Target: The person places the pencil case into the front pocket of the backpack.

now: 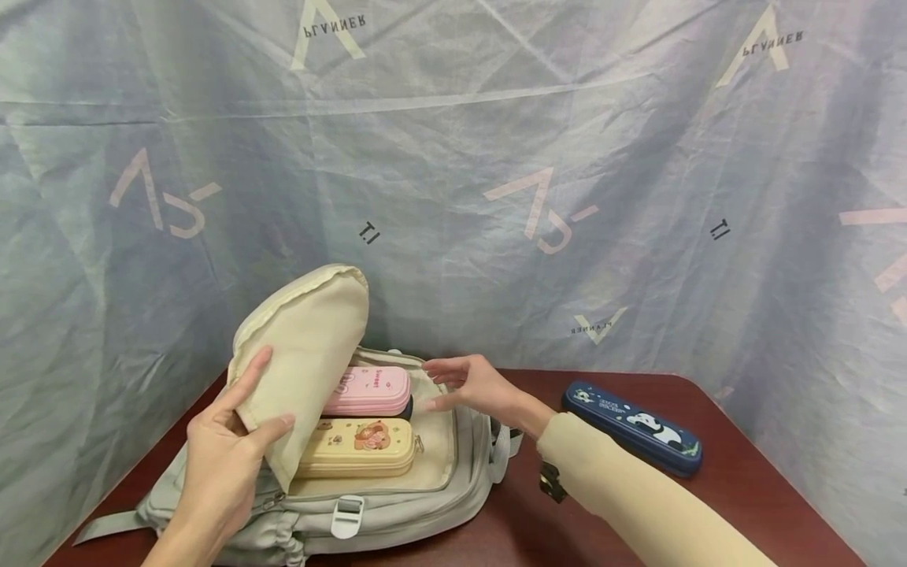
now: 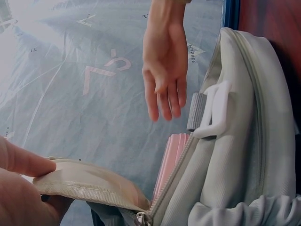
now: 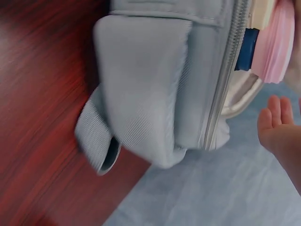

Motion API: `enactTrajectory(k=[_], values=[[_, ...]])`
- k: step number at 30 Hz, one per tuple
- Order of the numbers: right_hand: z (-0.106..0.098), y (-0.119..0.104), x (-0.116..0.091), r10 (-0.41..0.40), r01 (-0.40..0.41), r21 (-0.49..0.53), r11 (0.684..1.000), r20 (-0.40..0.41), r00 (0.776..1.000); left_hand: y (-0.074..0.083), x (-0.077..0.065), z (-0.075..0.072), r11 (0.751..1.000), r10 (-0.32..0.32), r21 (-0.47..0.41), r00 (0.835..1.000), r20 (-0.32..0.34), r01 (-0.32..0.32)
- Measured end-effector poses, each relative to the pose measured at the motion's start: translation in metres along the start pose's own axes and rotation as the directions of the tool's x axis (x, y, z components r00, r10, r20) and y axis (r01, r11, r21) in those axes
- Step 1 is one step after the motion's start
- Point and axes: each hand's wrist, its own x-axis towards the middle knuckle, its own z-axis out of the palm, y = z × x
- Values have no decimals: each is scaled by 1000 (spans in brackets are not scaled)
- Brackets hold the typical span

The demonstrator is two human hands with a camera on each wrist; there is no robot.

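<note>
While aloft, right grip (image 1: pixel 482 387) outstretched.

In head view, we find a red-brown table (image 1: pixel 737 488) bearing a grey backpack (image 1: pixel 407 516) at seven o'clock, a blue case (image 1: pixel 636 426) at four.

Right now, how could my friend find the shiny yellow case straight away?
On the dark red table, find the open grey fabric backpack. Inside lie a rounded pink case and, nearer the person, the shiny yellow zip case. It's the only yellow case, with a brown cartoon animal on top.
</note>
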Motion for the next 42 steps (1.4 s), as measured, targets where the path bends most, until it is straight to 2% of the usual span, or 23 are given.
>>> enactTrajectory(k=[6,12,16,19,29,38,42], values=[[-20,8,-36,-54,49,-109,993,-40,998,-2,-1,1,1000,6,-30,1000,-30,-7],[-40,20,-73,-93,83,-123,989,-81,992,-3,-1,0,999,9,-45,999,-47,-11],[-52,28,-94,-121,97,-181,979,-127,984,-3,-1,-1,999,13,-35,998,-69,-16],[-62,33,-110,-117,74,-244,967,-165,979,-3,-1,-1,999,13,-38,997,-74,-16],[-101,52,-166,-45,-37,-276,961,-284,958,-3,0,-1,999,5,-51,997,-72,-9],[-127,68,-196,-61,-144,-417,897,-440,896,-3,0,-2,998,-1,-59,997,-74,-3],[-141,77,-207,-37,-198,-439,876,-472,881,-3,0,-1,998,-2,-58,998,-67,-2]])
